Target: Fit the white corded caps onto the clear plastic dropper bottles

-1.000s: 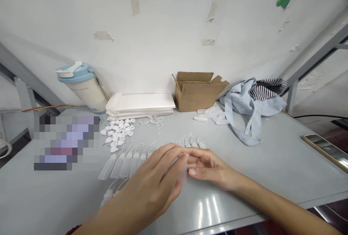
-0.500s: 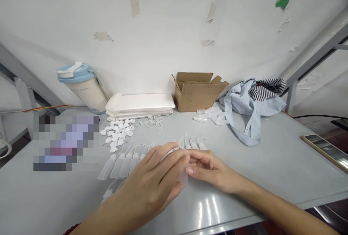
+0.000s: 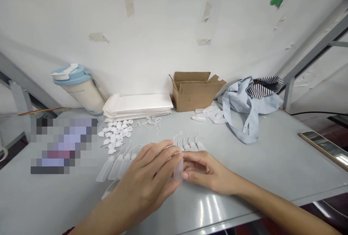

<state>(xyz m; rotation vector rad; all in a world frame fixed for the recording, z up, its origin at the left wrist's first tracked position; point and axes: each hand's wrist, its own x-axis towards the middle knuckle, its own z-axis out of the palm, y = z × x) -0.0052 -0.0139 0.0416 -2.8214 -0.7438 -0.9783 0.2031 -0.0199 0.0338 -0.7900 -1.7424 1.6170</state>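
Between my two hands stands a small translucent plastic bottle (image 3: 178, 171), roughly upright, its upper part hidden by my fingers. My left hand (image 3: 153, 171) is wrapped round it from the left, thumb low and fingers over the top. From the right, the thumb and fingers of my right hand (image 3: 202, 171) pinch its side. Similar capped bottles (image 3: 116, 168) with thin curved tubes lie in a row beyond and left of my hands, partly covered by them. Farther back is a pile of small white caps (image 3: 116, 133), with thin white tubes (image 3: 154, 122) beside it.
Along the wall stand a blue-lidded tumbler (image 3: 81, 90), a stack of white envelopes (image 3: 138, 104), a cardboard box (image 3: 194, 97) and a light blue cloth bag (image 3: 241, 100). Loose bottles (image 3: 214, 114) lie before the box. A phone (image 3: 326, 149) rests at right; a blurred patch (image 3: 65, 144) covers something left.
The view has shifted slightly. Both hands stay together round the bottle, and more of its lower part now shows between them.
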